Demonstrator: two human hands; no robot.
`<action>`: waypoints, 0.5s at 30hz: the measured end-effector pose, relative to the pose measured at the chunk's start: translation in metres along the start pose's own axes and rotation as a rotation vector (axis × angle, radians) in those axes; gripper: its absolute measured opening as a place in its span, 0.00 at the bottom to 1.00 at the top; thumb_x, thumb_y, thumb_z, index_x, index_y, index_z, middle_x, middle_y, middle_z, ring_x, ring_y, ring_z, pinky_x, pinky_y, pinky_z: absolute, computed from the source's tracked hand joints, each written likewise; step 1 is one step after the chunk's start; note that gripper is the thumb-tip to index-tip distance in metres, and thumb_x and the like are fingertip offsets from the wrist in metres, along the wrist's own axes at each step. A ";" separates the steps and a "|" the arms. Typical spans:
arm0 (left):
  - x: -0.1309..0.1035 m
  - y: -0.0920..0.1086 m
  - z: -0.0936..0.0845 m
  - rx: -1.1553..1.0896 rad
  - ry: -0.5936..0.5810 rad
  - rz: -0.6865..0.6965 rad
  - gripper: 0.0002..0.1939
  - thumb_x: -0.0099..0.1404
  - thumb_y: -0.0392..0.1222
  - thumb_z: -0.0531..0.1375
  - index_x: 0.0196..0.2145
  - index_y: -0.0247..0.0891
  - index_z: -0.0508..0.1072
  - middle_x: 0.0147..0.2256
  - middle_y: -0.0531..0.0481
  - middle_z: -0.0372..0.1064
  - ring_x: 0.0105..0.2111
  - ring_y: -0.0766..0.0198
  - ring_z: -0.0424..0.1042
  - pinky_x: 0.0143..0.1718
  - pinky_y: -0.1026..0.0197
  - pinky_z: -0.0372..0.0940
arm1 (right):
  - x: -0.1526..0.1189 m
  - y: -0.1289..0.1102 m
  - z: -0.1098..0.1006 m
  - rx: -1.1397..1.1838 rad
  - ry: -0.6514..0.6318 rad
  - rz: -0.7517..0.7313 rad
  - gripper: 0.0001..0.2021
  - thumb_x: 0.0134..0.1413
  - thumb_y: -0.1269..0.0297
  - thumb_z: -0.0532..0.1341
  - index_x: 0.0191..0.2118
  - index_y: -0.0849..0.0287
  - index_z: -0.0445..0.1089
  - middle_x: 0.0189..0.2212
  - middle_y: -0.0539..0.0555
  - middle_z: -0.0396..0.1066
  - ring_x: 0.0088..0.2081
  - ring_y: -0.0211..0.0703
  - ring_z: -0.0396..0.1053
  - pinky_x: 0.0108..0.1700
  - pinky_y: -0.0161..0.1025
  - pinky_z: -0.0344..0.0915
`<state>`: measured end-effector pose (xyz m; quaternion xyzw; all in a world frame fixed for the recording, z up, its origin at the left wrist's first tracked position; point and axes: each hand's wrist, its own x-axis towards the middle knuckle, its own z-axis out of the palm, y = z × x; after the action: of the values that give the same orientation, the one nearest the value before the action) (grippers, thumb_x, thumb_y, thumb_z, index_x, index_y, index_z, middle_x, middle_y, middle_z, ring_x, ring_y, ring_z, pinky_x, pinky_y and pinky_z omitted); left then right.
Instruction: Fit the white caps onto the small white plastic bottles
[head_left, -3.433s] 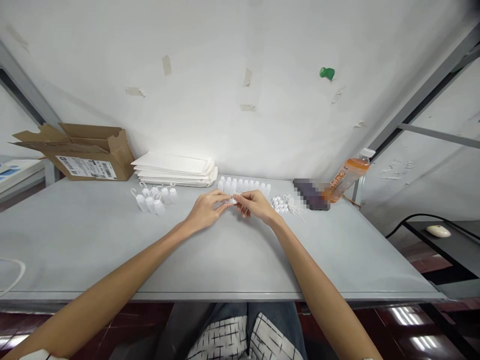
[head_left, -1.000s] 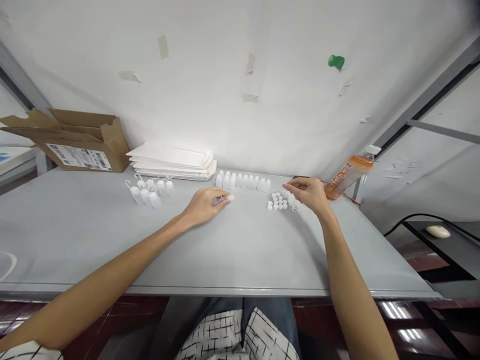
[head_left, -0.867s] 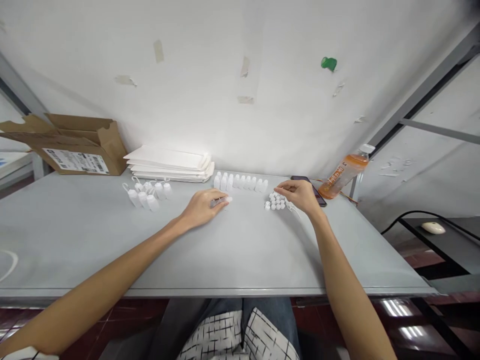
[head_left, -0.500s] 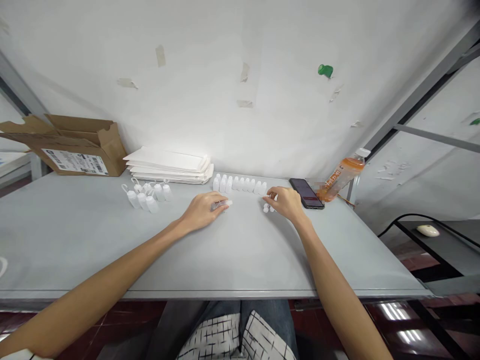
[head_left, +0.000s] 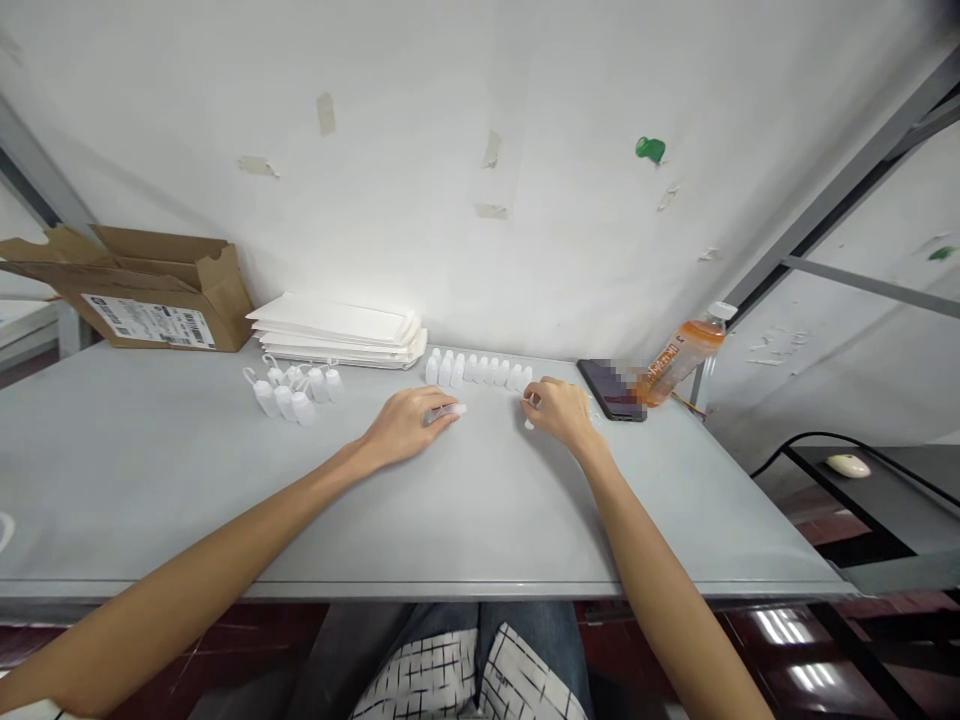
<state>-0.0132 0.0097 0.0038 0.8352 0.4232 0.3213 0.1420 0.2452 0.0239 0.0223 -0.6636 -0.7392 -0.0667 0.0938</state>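
My left hand (head_left: 405,425) is closed around a small white bottle (head_left: 448,410), whose end points right between thumb and fingers. To the right, my right hand (head_left: 559,410) has its fingertips curled together over small white pieces (head_left: 529,424) on the table; what it grips, if anything, is hidden. Behind the hands stands a row of small white bottles (head_left: 480,370) without loops. At the left, several white bottles with looped caps (head_left: 285,398) stand in a group.
A stack of white paper or envelopes (head_left: 337,330) lies by the wall, beside an open cardboard box (head_left: 150,300). On the right are a dark phone (head_left: 609,388) and a leaning orange drink bottle (head_left: 686,355). The grey table (head_left: 465,520) ends near my lap.
My right hand has shifted slightly left and its fingers have closed in over the small white pieces. My left hand still holds its bottle in nearly the same place.
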 end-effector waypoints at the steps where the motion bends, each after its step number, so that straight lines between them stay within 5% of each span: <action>1: 0.000 0.000 0.000 0.000 0.002 0.000 0.14 0.66 0.49 0.56 0.40 0.41 0.78 0.38 0.49 0.76 0.36 0.60 0.73 0.38 0.60 0.64 | 0.000 0.001 0.000 0.004 0.003 -0.004 0.11 0.54 0.64 0.57 0.39 0.54 0.77 0.38 0.54 0.76 0.34 0.44 0.70 0.28 0.37 0.50; 8: 0.001 0.002 -0.001 0.000 0.013 0.010 0.14 0.66 0.50 0.56 0.39 0.41 0.78 0.37 0.49 0.76 0.35 0.60 0.73 0.37 0.60 0.64 | -0.002 0.003 -0.003 0.086 0.060 -0.005 0.11 0.57 0.61 0.58 0.39 0.53 0.78 0.40 0.54 0.73 0.33 0.41 0.69 0.29 0.36 0.52; 15: 0.001 0.001 -0.001 0.017 0.009 0.016 0.14 0.66 0.50 0.55 0.40 0.41 0.78 0.38 0.49 0.76 0.36 0.60 0.73 0.37 0.60 0.64 | -0.002 0.006 0.004 0.033 0.074 -0.094 0.08 0.52 0.61 0.64 0.38 0.54 0.78 0.44 0.57 0.70 0.45 0.49 0.66 0.32 0.38 0.56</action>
<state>-0.0124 0.0097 0.0055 0.8383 0.4198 0.3225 0.1305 0.2512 0.0237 0.0180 -0.6235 -0.7666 -0.0833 0.1288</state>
